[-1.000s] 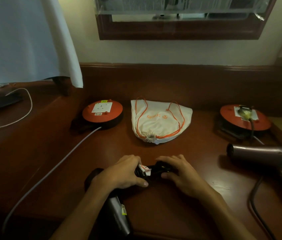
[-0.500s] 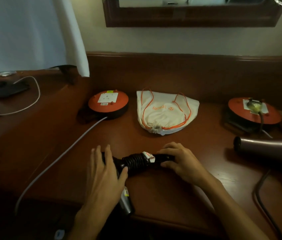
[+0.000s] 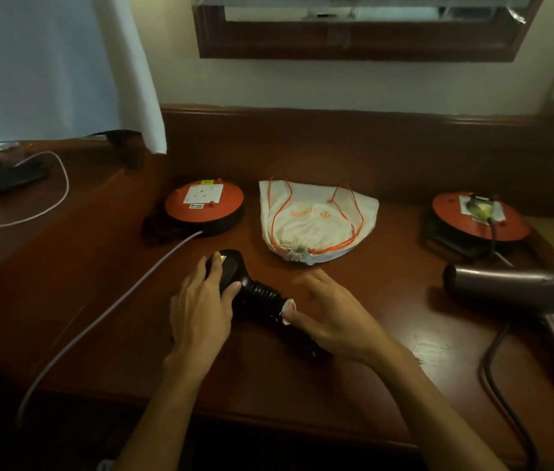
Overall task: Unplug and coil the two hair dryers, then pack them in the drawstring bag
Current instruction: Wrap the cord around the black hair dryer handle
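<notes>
Your left hand lies flat on the black dryer, fingers straight; right hand hovers loose over its cord-wrapped handle. The long axis runs far-left to near-right. The drawstring bag lies just beyond your right fingers (nearer hand).

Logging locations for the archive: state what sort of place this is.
Probably a bedroom or hotel room dressing table: a wooden counter against the wall, a framed mirror above it, and a hair dryer beside a drawstring bag.
</notes>
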The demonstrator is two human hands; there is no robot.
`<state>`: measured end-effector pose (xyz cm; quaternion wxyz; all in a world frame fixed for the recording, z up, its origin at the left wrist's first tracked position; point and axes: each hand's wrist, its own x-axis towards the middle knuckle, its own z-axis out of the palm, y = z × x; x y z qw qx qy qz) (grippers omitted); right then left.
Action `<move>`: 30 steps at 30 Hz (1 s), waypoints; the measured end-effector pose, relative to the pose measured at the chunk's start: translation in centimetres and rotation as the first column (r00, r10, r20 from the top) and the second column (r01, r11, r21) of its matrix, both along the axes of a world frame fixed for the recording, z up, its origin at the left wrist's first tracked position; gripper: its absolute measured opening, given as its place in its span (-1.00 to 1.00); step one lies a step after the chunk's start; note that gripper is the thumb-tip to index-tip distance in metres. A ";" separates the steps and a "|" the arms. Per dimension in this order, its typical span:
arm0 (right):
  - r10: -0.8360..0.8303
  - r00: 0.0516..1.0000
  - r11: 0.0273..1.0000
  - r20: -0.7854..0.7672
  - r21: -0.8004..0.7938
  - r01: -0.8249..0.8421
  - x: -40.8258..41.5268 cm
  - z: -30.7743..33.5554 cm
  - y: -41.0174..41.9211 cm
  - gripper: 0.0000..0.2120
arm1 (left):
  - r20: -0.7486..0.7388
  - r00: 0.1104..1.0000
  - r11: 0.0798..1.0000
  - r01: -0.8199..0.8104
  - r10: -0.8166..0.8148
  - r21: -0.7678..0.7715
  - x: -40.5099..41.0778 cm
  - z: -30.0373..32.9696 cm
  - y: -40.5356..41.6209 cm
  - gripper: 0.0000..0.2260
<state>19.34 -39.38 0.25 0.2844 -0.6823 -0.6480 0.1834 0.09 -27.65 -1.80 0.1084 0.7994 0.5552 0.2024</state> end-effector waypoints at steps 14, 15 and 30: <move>0.023 1.000 0.994 -0.001 0.111 -0.023 -5.4 -2.5 3.4 -0.43 | 0.168 0.984 0.986 0.035 -0.063 0.165 -1.7 -2.6 1.6 -0.54; 0.013 1.000 0.988 -0.011 0.153 -0.012 -5.0 -2.4 4.0 -0.42 | 0.155 0.984 0.983 0.057 -0.084 0.176 -2.0 -3.0 2.0 -0.54; -0.076 0.988 0.975 -0.137 0.197 0.102 -5.8 -4.9 15.6 -0.37 | 0.187 0.927 0.945 0.326 -0.325 0.024 -2.8 -2.4 14.3 -0.57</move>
